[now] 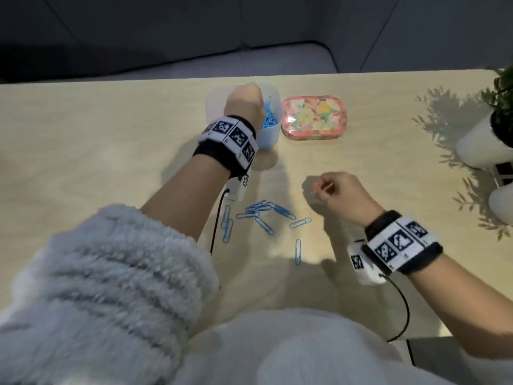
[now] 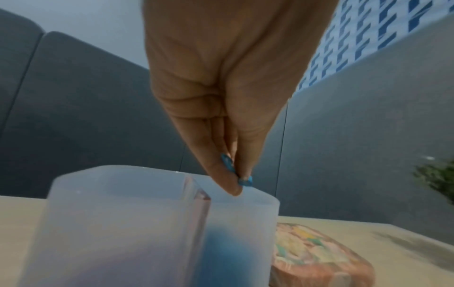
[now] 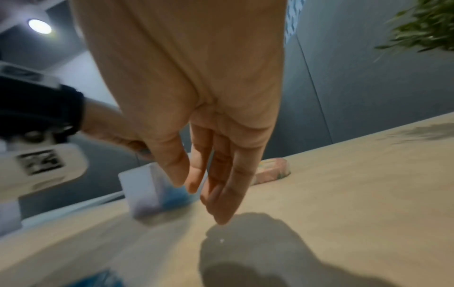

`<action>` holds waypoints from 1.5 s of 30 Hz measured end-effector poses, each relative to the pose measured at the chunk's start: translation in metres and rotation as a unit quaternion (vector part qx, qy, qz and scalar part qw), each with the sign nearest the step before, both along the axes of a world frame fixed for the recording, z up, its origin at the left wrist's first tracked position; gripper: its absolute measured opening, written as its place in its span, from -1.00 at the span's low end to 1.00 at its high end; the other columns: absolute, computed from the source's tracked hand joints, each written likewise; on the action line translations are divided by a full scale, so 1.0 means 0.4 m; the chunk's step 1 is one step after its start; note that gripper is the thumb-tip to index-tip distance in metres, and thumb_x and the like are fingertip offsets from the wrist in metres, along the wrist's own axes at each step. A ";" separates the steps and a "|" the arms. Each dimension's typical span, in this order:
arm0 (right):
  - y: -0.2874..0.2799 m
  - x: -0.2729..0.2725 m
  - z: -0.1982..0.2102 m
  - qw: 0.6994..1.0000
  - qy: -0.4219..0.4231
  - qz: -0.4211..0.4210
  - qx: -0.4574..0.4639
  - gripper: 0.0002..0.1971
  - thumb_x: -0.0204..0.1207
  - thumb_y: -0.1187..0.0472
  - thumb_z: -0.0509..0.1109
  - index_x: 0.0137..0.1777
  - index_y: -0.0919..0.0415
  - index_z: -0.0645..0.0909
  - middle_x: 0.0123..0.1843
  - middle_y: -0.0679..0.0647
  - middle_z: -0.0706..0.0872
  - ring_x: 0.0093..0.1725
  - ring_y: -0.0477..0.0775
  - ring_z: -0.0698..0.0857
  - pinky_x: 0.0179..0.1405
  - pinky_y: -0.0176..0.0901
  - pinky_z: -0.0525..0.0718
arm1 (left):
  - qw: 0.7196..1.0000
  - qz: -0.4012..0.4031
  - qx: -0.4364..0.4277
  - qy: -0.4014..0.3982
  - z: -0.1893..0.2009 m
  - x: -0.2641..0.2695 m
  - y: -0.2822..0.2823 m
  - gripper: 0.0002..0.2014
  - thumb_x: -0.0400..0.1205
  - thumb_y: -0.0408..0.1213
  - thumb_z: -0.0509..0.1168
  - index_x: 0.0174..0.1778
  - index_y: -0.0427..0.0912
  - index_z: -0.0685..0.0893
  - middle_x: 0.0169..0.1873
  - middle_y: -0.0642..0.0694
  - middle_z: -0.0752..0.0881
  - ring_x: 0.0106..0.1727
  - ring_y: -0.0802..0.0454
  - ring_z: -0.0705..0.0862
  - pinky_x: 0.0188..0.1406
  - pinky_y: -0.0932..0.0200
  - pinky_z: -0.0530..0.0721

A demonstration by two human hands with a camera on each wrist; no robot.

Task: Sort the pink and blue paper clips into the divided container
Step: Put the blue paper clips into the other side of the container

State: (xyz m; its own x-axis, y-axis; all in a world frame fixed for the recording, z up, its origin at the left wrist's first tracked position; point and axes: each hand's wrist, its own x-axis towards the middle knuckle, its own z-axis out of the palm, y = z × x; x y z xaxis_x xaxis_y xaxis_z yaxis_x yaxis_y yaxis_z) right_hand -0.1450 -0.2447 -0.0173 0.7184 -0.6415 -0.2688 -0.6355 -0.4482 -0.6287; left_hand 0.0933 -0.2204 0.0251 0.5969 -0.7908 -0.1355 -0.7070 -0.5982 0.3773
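Observation:
My left hand (image 1: 245,102) hovers over the translucent divided container (image 1: 268,140) at the table's far middle. In the left wrist view its thumb and finger pinch a blue paper clip (image 2: 230,167) just above the right compartment's rim (image 2: 260,198). That compartment holds a heap of blue clips (image 1: 269,118). The left compartment (image 2: 117,223) shows only a faint pinkish tint through its wall. Several blue clips (image 1: 263,215) lie loose on the table nearer me. My right hand (image 1: 333,187) hangs above the table to their right, fingers (image 3: 221,194) relaxed, with nothing seen in them.
A pink floral tin (image 1: 313,118) lies just right of the container. A plant in a white pot (image 1: 483,140) and another white pot (image 1: 502,201) stand at the right edge. One blue clip (image 1: 298,251) lies alone near the front. Dark seating lies beyond the far edge.

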 end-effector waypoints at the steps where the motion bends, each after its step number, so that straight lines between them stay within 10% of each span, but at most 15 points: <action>1: 0.021 -0.021 -0.012 0.999 0.023 0.025 0.001 -0.96 0.44 0.29 0.38 -0.21 0.22 0.64 -0.29 0.08 0.68 -0.25 0.08 0.63 -0.15 -0.14 0.57 | 1.000 0.002 0.013 0.004 -0.003 -0.001 -0.018 -0.78 0.59 -0.32 0.24 0.06 -0.35 0.67 0.09 -0.32 0.73 0.15 -0.26 0.67 0.07 0.02 0.59; 5: 0.083 -0.059 -0.046 0.990 0.098 0.101 0.001 -0.46 0.33 -0.03 0.52 0.24 0.21 0.52 0.12 0.12 0.56 0.13 0.13 0.52 0.19 0.02 0.53 | 1.000 -0.009 0.022 0.003 -0.016 -0.017 -0.029 -0.71 0.66 -0.31 0.14 0.18 -0.39 0.62 0.19 -0.36 0.67 0.24 -0.28 0.61 0.20 -0.02 0.55; 10: 0.144 -0.068 -0.062 0.978 0.128 0.149 -0.073 -0.20 0.17 -0.25 0.53 0.33 0.19 0.45 0.29 0.10 0.44 0.23 0.18 0.42 0.24 0.01 0.47 | 0.992 -0.061 -0.110 0.012 -0.001 -0.066 0.126 -0.78 0.58 -0.35 0.18 0.02 -0.23 0.70 0.03 -0.22 0.76 0.09 -0.18 0.68 0.12 -0.04 0.61; 17: 0.169 -0.086 -0.111 0.989 0.041 0.093 -0.106 -0.69 0.34 0.23 0.50 0.11 0.17 0.68 0.03 0.16 0.66 0.04 0.30 0.58 0.05 -0.06 0.48 | 0.991 0.035 0.093 0.088 -0.132 -0.121 0.440 -0.56 0.45 0.04 0.41 0.07 -0.20 0.55 0.04 -0.20 0.64 0.08 -0.19 0.63 0.03 0.00 0.54; 22: 0.169 -0.068 -0.112 0.995 0.039 0.057 -0.075 -0.93 0.38 0.35 0.39 -0.16 0.22 0.62 -0.12 0.20 0.69 0.00 0.28 0.60 -0.06 -0.03 0.50 | 0.992 0.018 0.066 0.109 -0.183 -0.159 0.471 -0.56 0.41 -0.21 0.47 0.14 -0.27 0.53 0.08 -0.28 0.57 0.05 -0.27 0.65 0.10 -0.15 0.61; 30: 0.137 -0.067 -0.075 0.994 0.050 0.092 0.028 -0.92 0.40 0.35 0.40 -0.16 0.19 0.58 -0.37 -0.02 0.60 -0.28 0.14 0.57 -0.19 -0.04 0.54 | 0.994 0.002 0.067 0.088 -0.194 -0.182 0.453 -0.80 0.55 -0.41 0.28 0.07 -0.36 0.59 0.04 -0.34 0.64 0.10 -0.30 0.59 0.04 -0.04 0.45; 36: 0.160 -0.100 -0.094 0.987 0.095 0.125 0.020 -0.76 0.34 0.32 0.48 -0.30 0.06 0.45 -0.26 0.00 0.56 -0.14 0.12 0.51 -0.15 -0.05 0.51 | 0.994 -0.035 0.048 0.091 -0.190 -0.177 0.461 -0.86 0.59 -0.40 0.23 -0.01 -0.40 0.59 0.01 -0.38 0.61 0.06 -0.31 0.56 0.00 0.06 0.37; 45: 0.162 -0.045 -0.070 0.993 0.048 0.094 0.055 -0.88 0.49 0.38 0.24 -0.03 0.29 0.57 -0.27 0.09 0.60 -0.27 0.12 0.50 -0.25 -0.16 0.39 | 0.963 0.008 -0.003 0.268 -0.177 -0.152 0.402 -0.85 0.66 -0.31 0.14 0.10 -0.22 0.50 -0.38 -0.03 0.49 -0.21 -0.07 0.45 -0.23 0.10 0.34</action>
State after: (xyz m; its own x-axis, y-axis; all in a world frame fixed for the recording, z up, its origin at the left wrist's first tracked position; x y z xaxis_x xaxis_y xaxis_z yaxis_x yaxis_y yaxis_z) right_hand -0.1630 -0.1800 -0.0454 0.7898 -0.4625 -0.4028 -0.6071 -0.4967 -0.6202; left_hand 0.0325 -0.0595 -0.0456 0.4545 -0.7834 -0.4239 -0.3998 -0.6047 0.6888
